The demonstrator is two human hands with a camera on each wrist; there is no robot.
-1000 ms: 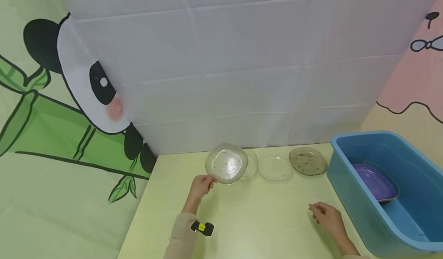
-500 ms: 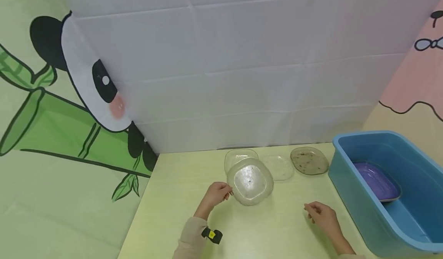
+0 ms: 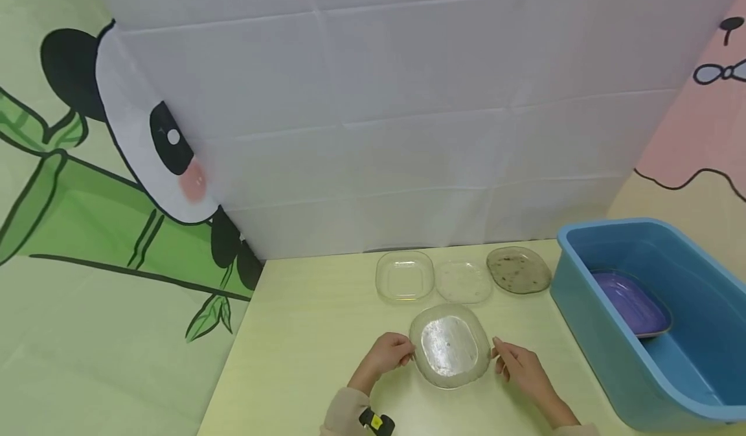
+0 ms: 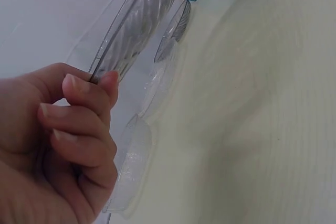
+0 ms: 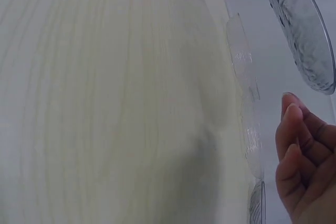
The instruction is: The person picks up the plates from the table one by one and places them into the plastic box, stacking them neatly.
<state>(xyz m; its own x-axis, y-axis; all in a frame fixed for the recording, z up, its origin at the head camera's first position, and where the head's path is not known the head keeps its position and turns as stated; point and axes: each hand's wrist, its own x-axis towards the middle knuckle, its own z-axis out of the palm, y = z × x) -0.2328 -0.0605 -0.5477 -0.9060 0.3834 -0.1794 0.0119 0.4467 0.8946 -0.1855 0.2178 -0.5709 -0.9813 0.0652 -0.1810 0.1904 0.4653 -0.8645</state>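
A clear glass plate (image 3: 449, 346) with a wavy outline is held up over the table, its flat middle catching the light. My left hand (image 3: 389, 353) pinches its left edge between thumb and fingers; the left wrist view shows ribbed glass on the plate's side (image 4: 139, 22). Close to the plate's right edge is my right hand (image 3: 521, 366), fingers loosely bent and holding nothing. From the right wrist, a small gap shows between the fingertips (image 5: 292, 109) and the plate (image 5: 304, 30).
Along the back of the pale table (image 3: 303, 332) lie a squarish clear dish (image 3: 405, 275), another clear plate (image 3: 464, 282) and a darker glass plate (image 3: 519, 270). A blue tub (image 3: 594, 332) stands at the right, with a purple dish (image 3: 632, 303) inside.
My left hand has brought the glass plate from the back left, rightward and nearer to me. The squarish dish behind it is now uncovered. My right hand has moved slightly left toward the plate.
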